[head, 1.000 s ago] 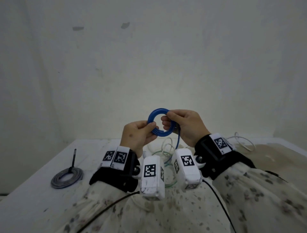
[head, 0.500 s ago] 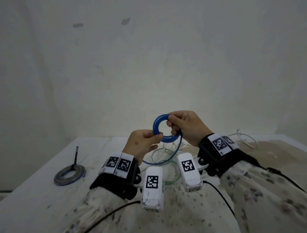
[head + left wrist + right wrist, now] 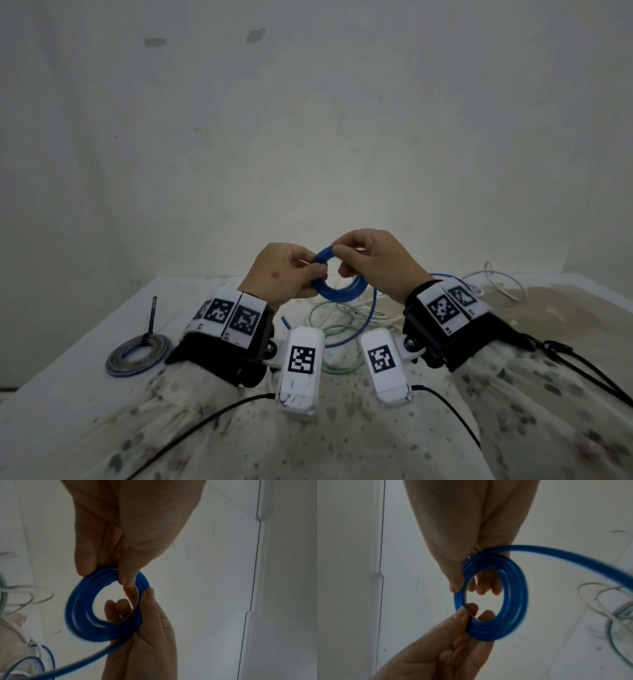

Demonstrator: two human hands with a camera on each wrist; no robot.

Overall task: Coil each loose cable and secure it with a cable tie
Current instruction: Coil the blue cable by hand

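I am holding the blue cable coil [image 3: 337,279] up in the air above the middle of the worktop [image 3: 85,387], between both hands. My left hand [image 3: 277,274] is pinching the coil's left side, thumb on one face and fingers on the other; my right hand [image 3: 375,263] is pinching its upper right side the same way. In the wrist views both grips are pressed onto the stacked turns, with the fingertips showing through the coil's opening.

A loose blue tail [image 3: 366,322] is running from the coil down to the worktop, so I judge the winding step is in hand and not finished. The next move calls for one grip keeping the turns clamped flat while the other feeds the tail round; slack pressure could let the turns spring apart. No cable tie is in either hand.

Beneath the hands, loose white and green cables [image 3: 329,318] are lying tangled, and another white cable [image 3: 496,284] is lying at the far right. At near left a grey coil [image 3: 138,354] is resting on the worktop, bound by a black tie [image 3: 151,317] whose tail is standing upright.

The wrist units are carrying black-and-white square markers [image 3: 301,358]; I am reading no brand, label or lettering anywhere.
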